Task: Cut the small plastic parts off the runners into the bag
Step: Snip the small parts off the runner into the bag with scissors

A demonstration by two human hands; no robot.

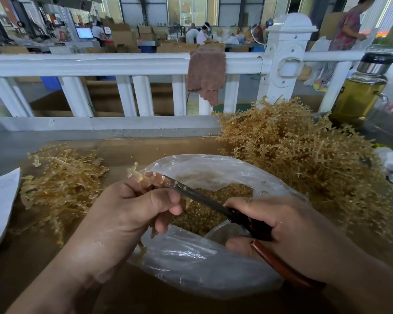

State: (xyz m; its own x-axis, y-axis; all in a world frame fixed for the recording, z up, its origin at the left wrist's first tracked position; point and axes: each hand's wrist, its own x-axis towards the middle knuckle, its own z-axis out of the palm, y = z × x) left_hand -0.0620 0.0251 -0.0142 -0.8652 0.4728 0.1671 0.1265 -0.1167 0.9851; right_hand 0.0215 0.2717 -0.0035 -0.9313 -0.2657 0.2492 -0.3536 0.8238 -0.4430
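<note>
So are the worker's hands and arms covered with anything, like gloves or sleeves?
No. Both the left hand and the right hand are bare, with no gloves, and both forearms are bare as far as the picture shows. No sleeves, rings or watch can be seen.

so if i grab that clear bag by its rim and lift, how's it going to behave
The clear bag looks thin and crinkled, so it would probably go floppy and lose its open mouth. The small cut parts pooled inside would likely sag to the bottom and shift. The glossy film may feel slippery, so pinch it firmly.

No text can be read: the white paper sheet at the left edge carries faint lines, perhaps handwriting, too blurred to read.
</note>
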